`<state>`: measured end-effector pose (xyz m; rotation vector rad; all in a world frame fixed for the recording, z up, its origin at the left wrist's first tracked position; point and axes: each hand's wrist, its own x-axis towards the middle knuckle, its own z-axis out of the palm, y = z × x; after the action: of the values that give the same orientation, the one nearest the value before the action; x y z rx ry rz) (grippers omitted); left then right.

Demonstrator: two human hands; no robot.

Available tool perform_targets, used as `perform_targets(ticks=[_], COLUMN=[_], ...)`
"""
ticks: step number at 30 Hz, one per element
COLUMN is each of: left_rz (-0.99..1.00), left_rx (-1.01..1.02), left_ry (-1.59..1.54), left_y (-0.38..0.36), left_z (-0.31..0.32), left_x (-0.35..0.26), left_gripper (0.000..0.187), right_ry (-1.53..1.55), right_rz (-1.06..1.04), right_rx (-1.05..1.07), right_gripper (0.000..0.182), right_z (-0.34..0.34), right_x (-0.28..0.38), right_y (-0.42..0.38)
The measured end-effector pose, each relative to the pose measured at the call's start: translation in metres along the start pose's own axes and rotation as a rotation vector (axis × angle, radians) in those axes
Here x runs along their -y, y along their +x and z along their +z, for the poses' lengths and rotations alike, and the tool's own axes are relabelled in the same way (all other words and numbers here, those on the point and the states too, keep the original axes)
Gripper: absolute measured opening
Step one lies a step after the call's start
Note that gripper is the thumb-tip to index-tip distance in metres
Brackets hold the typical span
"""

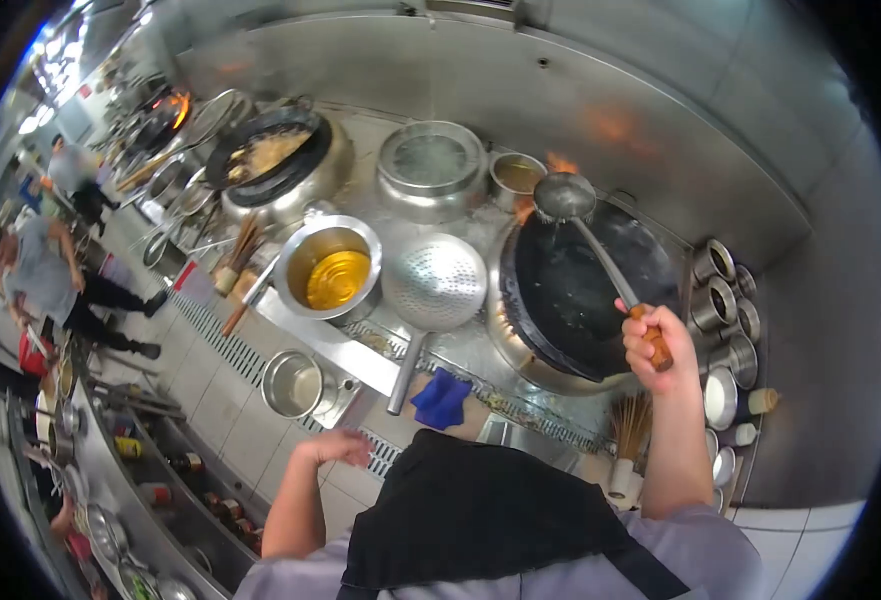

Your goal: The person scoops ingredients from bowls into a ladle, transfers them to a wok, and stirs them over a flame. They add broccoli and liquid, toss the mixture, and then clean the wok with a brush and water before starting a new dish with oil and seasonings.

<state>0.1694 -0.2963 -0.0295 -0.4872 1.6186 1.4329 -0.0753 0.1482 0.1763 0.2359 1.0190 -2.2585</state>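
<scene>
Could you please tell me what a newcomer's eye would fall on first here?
Probably the ladle, held up by the right grip at the far edge of the dark wok, with flame showing behind its bowl. Next, the golden liquid in the metal pot, left of the perforated skimmer.

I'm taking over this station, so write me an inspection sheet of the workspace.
Surface: steel counter, stained toward the front.
Job's things: ladle, raised, its bowl seemingly above the far side of the wok; flames show beyond.
Clutter: strainer, blue cloth, pot of yellow liquid.
Grips: right grip closed around the ladle's wooden handle; left grip empty, beside the black apron.
Cables: nothing seen.
Surroundings: steel wall behind; tiled floor and people at left.
</scene>
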Motion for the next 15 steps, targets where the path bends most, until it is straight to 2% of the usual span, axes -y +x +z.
perform_targets(ticks=[1,2,3,4,6,7,8,9,10,12,14,15], left_rz=[0.129,0.282,0.334,0.362,0.515,0.536,0.568,0.672,0.752,0.723,0.704,0.708], left_rx=[0.068,0.12,0.08,0.107,0.236,0.253,0.24,0.221,0.214,0.352,0.406,0.45], left_ry=[0.083,0.106,0.09,0.228,0.291,0.29,0.408,0.501,0.489,0.426,0.391,0.361], left_y=[0.004,0.012,0.018,-0.001,0.017,0.017,0.007,0.015,0.019,0.022,0.029,0.039], left_z=[-0.004,-0.004,0.004,0.02,0.039,0.054,0.069,0.081,0.096,0.122,0.15,0.167], left_x=[-0.029,-0.052,-0.076,-0.126,-0.158,-0.173,-0.192,-0.195,-0.199,-0.212,-0.219,-0.218], left_gripper=[0.031,0.028,0.027,0.025,0.025,0.028,0.03,0.032,0.032,0.032,0.032,0.034], right_ry=[0.003,-0.14,-0.285,-0.436,-0.591,-0.706,-0.767,-0.84,-0.904,-1.206,-1.889,-1.887], right_rz=[-0.015,-0.03,-0.038,-0.043,-0.067,-0.084,-0.085,-0.08,-0.091,-0.114,-0.648,-0.65], right_rx=[-0.013,-0.105,-0.191,-0.266,-0.405,-0.387,-0.476,-0.512,-0.555,-0.622,-0.554,-0.545], right_gripper=[0.032,0.025,0.019,0.013,0.007,0.005,0.004,0.009,0.022,0.046,0.052,0.052], right_z=[-0.006,-0.012,-0.017,-0.021,-0.033,-0.054,-0.061,-0.066,-0.072,-0.076,-0.188,-0.2], right_x=[-0.001,-0.002,-0.003,-0.004,-0.005,-0.003,0.0,0.004,0.006,0.006,-0.014,-0.029], right_y=[-0.013,-0.026,-0.037,-0.046,-0.071,-0.08,-0.094,-0.108,-0.119,-0.136,-0.131,-0.125])
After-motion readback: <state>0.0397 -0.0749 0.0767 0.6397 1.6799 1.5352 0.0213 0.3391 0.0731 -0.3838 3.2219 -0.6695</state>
